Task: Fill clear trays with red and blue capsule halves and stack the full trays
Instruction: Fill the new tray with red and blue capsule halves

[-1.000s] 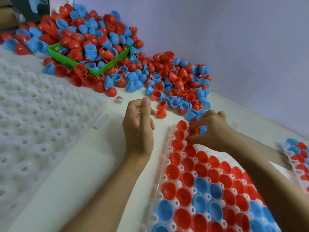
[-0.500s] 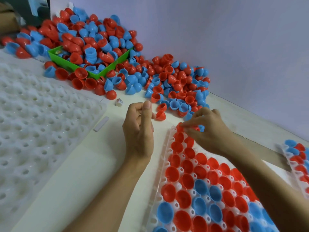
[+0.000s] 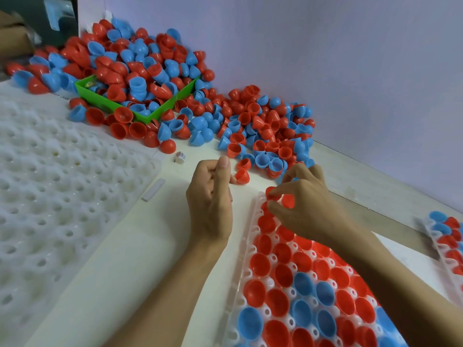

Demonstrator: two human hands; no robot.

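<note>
Dozens of empty pockets cover the white trays (image 3: 57,196) on the left, and behind them a green bin (image 3: 155,113) brims with red and blue capsule halves (image 3: 263,128) that spill along the wall. The left hand (image 3: 210,206), fingers curled, pinches a red half (image 3: 242,177). The right hand (image 3: 305,204) pinches another red half (image 3: 271,194) at the far corner of the nearly full clear tray (image 3: 246,269); a further filled tray (image 3: 448,244) lies at the right edge.

Right hand (image 3: 304,201) covers the far corner cells of the near tray (image 3: 246,261); whether it pinches a red half there can't be told. Near tray cut off by the bottom edge. Second filled tray (image 3: 448,236) cut by the right edge. Empty white trays (image 3: 50,196) run off the left edge, blurred. Green bin (image 3: 160,110) mostly buried under capsule halves. Left hand (image 3: 209,204) fingertips hidden behind its knuckles.
</note>
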